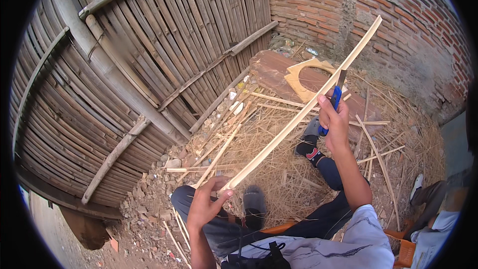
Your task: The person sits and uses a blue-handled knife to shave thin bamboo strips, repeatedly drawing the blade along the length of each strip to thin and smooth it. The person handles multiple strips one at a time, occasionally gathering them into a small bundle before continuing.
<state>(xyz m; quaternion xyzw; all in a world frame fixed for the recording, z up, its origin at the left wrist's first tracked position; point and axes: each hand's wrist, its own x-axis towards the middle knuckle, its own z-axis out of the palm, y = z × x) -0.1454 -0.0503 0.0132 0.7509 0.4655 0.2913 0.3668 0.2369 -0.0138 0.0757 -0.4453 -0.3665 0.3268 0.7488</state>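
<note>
My left hand [206, 204] grips the near end of a long, pale bamboo strip [298, 114] that slants up to the right toward the brick wall. Partway along the strip, my right hand [333, 122] holds a blue-handled knife [336, 97], its dark blade laid against the strip's edge. My legs in dark trousers, with dark socks, stretch out below over a heap of straw-like bamboo shavings [279, 169].
A woven bamboo fence [139, 60] fills the left side. A red brick wall [398, 20] stands behind. A dark board [271, 69] with a pale cut-out wooden piece [301, 77] lies on the ground. Loose bamboo slats [378, 154], stones and rubble lie around. Another person's leg [430, 192] is at the right.
</note>
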